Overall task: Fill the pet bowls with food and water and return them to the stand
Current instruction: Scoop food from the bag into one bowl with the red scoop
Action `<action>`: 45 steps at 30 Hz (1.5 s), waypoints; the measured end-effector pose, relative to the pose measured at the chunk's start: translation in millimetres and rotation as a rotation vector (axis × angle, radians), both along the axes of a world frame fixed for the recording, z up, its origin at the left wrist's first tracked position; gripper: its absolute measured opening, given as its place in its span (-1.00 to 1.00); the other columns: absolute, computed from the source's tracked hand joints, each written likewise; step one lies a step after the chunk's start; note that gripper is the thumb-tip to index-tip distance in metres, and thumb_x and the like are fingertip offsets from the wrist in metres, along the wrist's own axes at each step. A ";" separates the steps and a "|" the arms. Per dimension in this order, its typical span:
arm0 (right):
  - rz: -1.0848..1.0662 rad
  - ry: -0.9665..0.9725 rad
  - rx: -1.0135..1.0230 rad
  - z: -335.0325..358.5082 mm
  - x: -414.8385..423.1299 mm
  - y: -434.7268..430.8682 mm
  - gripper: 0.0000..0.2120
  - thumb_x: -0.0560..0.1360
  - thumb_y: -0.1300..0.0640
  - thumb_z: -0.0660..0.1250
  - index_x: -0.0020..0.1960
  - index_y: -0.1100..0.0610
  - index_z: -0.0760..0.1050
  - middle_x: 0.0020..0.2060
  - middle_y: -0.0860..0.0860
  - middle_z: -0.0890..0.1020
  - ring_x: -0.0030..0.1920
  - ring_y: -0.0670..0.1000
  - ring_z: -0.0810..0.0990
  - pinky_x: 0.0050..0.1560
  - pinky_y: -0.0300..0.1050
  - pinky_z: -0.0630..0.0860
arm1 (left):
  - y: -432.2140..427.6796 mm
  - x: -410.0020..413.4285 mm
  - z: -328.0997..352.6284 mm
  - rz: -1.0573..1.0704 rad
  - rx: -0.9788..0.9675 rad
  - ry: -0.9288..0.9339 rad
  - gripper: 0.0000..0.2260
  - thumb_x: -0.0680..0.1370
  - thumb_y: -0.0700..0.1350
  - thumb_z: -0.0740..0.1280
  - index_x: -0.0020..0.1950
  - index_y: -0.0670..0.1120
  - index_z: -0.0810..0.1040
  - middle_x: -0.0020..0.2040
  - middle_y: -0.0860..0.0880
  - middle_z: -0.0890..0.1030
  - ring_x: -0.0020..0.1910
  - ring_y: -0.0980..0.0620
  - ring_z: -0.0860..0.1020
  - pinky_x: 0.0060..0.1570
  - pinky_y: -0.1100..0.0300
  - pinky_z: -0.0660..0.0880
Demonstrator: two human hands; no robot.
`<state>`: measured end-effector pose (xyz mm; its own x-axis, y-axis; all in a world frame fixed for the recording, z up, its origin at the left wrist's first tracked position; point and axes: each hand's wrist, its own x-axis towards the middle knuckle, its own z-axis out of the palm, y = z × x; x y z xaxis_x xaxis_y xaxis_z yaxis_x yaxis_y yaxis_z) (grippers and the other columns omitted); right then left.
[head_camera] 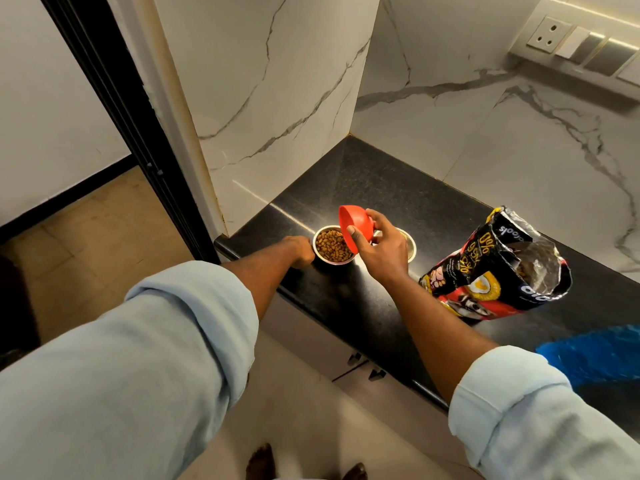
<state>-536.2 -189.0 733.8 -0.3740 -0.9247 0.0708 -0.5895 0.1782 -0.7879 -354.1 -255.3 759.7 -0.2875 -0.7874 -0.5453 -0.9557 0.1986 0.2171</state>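
The right hand (381, 252) grasped, fingers curled, a tipped red plastic bowl (358, 226) just above a round steel bowl of brown kibble (332, 247). Fingers of the left hand (297, 251) curled round that steel bowl's left wall, on the black counter (363, 188).

I counted two bowls on the tabletop (381, 188), a left bowl (334, 251) and a right bowl (411, 249); one red cup (360, 221); one food bag (491, 271). There were two hands, left hand (298, 252) and right hand (384, 252); two bare feet (260, 460); two cabinet handles (355, 358); one wall socket (547, 32).
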 end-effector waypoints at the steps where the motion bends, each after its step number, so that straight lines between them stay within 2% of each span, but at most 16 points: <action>1: -0.025 -0.003 -0.019 2.2 -2.0 0.9 -0.39 0.53 -0.30 0.45 0.50 -0.14 0.44 0.34 -0.01 0.63 0.10 -0.03 0.64 -0.07 -0.21 0.52 | -0.6 0.5 -2.2 0.007 0.007 0.007 -0.57 0.67 -0.12 0.21 0.55 -0.09 0.36 0.51 -0.16 0.41 0.48 -0.15 0.40 0.41 0.06 0.34; 6: -0.095 -0.014 -0.073 17.7 -13.0 6.3 -0.45 0.55 -0.29 0.44 0.47 -0.13 0.47 0.29 0.00 0.64 0.08 0.01 0.66 0.01 -0.01 0.65 | 0.4 6.9 -14.7 0.090 0.043 0.061 -0.53 0.66 -0.09 0.22 0.58 -0.11 0.33 0.54 -0.19 0.37 0.50 -0.18 0.37 0.43 0.04 0.32; 10: -0.182 -0.121 -0.134 41.4 -25.1 -0.1 -0.51 0.59 -0.35 0.30 0.40 -0.10 0.48 0.16 0.00 0.65 0.09 0.01 0.65 0.10 0.18 0.68 | 2.2 10.6 -14.9 0.203 0.024 0.153 -0.42 0.64 -0.02 0.27 0.62 -0.13 0.20 0.56 -0.23 0.32 0.52 -0.22 0.33 0.47 -0.01 0.31; 15: -0.288 -0.211 -0.221 82.0 -50.9 -5.1 -0.58 0.52 -0.48 0.22 0.22 -0.26 0.48 0.01 -0.06 0.64 0.01 0.09 0.71 0.00 0.26 0.70 | 2.2 -2.6 5.2 0.234 -0.065 0.262 -0.37 0.63 0.00 0.31 0.64 -0.10 0.14 0.54 -0.26 0.34 0.51 -0.26 0.34 0.46 -0.12 0.34; 18: -0.355 -0.194 -0.282 114.8 -70.7 2.3 -0.59 0.57 -0.43 0.21 0.26 -0.21 0.46 -0.04 -0.06 0.62 -0.05 0.12 0.71 -0.04 0.27 0.70 | 3.1 -20.3 25.2 0.212 -0.134 0.313 -0.36 0.63 0.01 0.33 0.63 -0.11 0.16 0.55 -0.24 0.33 0.50 -0.25 0.35 0.42 -0.10 0.38; 21: -0.408 -0.116 -0.303 141.5 -95.8 27.2 -0.55 0.64 -0.34 0.18 0.37 -0.07 0.42 0.02 0.00 0.62 -0.02 0.14 0.68 0.00 0.18 0.67 | 9.3 -49.4 44.7 0.147 -0.162 0.367 -0.37 0.63 0.04 0.32 0.63 -0.11 0.18 0.56 -0.21 0.31 0.50 -0.25 0.35 0.41 -0.11 0.39; 24: -0.484 -0.057 -0.249 148.9 -125.6 55.7 -0.54 0.70 -0.25 0.15 0.43 0.04 0.37 0.09 0.06 0.58 0.03 0.12 0.58 0.00 -0.02 0.47 | 17.8 -82.3 59.1 0.080 -0.170 0.420 -0.36 0.62 0.05 0.33 0.63 -0.11 0.18 0.57 -0.19 0.30 0.51 -0.23 0.34 0.43 -0.11 0.39; 26: -0.577 -0.043 -0.226 150.6 -146.8 77.9 -0.56 0.71 -0.23 0.14 0.38 0.08 0.38 0.04 0.07 0.57 0.00 0.13 0.55 -0.03 -0.06 0.38 | 27.8 -106.9 68.2 0.012 -0.186 0.456 -0.35 0.62 0.06 0.34 0.63 -0.12 0.19 0.57 -0.19 0.30 0.51 -0.22 0.34 0.42 -0.07 0.37; 29: -0.689 -0.039 -0.186 151.4 -172.7 102.6 -0.59 0.71 -0.21 0.14 0.31 0.11 0.38 0.00 0.09 0.55 -0.02 0.15 0.53 -0.05 -0.05 0.34 | 41.5 -137.3 75.7 -0.068 -0.197 0.487 -0.34 0.60 0.08 0.35 0.62 -0.14 0.21 0.56 -0.20 0.32 0.50 -0.21 0.35 0.41 -0.04 0.37; 35: -0.627 0.064 0.014 139.9 -201.9 131.1 -0.65 0.66 -0.21 0.24 0.14 0.09 0.45 -0.03 0.08 0.58 0.00 0.16 0.55 -0.01 -0.04 0.39 | 62.7 -175.5 75.4 -0.145 -0.172 0.487 -0.31 0.58 0.10 0.36 0.61 -0.15 0.22 0.55 -0.20 0.33 0.49 -0.21 0.36 0.41 -0.04 0.39; 40: -0.570 0.199 -0.029 131.1 -206.9 146.0 -0.74 0.64 -0.13 0.33 -0.08 0.05 0.57 -0.17 0.00 0.66 -0.11 0.08 0.65 -0.12 -0.08 0.50 | 78.4 -196.8 70.6 -0.183 -0.126 0.469 -0.31 0.57 -0.02 0.37 0.63 -0.14 0.18 0.57 -0.21 0.31 0.51 -0.21 0.34 0.42 -0.05 0.38; 42: -0.556 0.239 -0.059 126.5 -207.6 152.1 -0.77 0.61 -0.13 0.36 -0.08 0.02 0.57 -0.18 -0.03 0.67 -0.16 0.03 0.65 -0.14 -0.07 0.57 | 84.8 -200.3 66.8 -0.197 -0.076 0.454 -0.27 0.55 -0.04 0.39 0.64 -0.12 0.15 0.57 -0.21 0.30 0.51 -0.22 0.34 0.42 -0.07 0.38; 45: -0.565 0.228 -0.133 117.0 -204.7 164.7 -0.80 0.61 -0.10 0.36 -0.07 0.01 0.56 -0.17 -0.05 0.65 -0.16 -0.03 0.62 -0.17 -0.10 0.54 | 93.4 -200.4 56.7 -0.201 0.017 0.439 -0.21 0.49 -0.05 0.46 0.63 -0.09 0.15 0.53 -0.19 0.36 0.45 -0.22 0.40 0.30 -0.01 0.44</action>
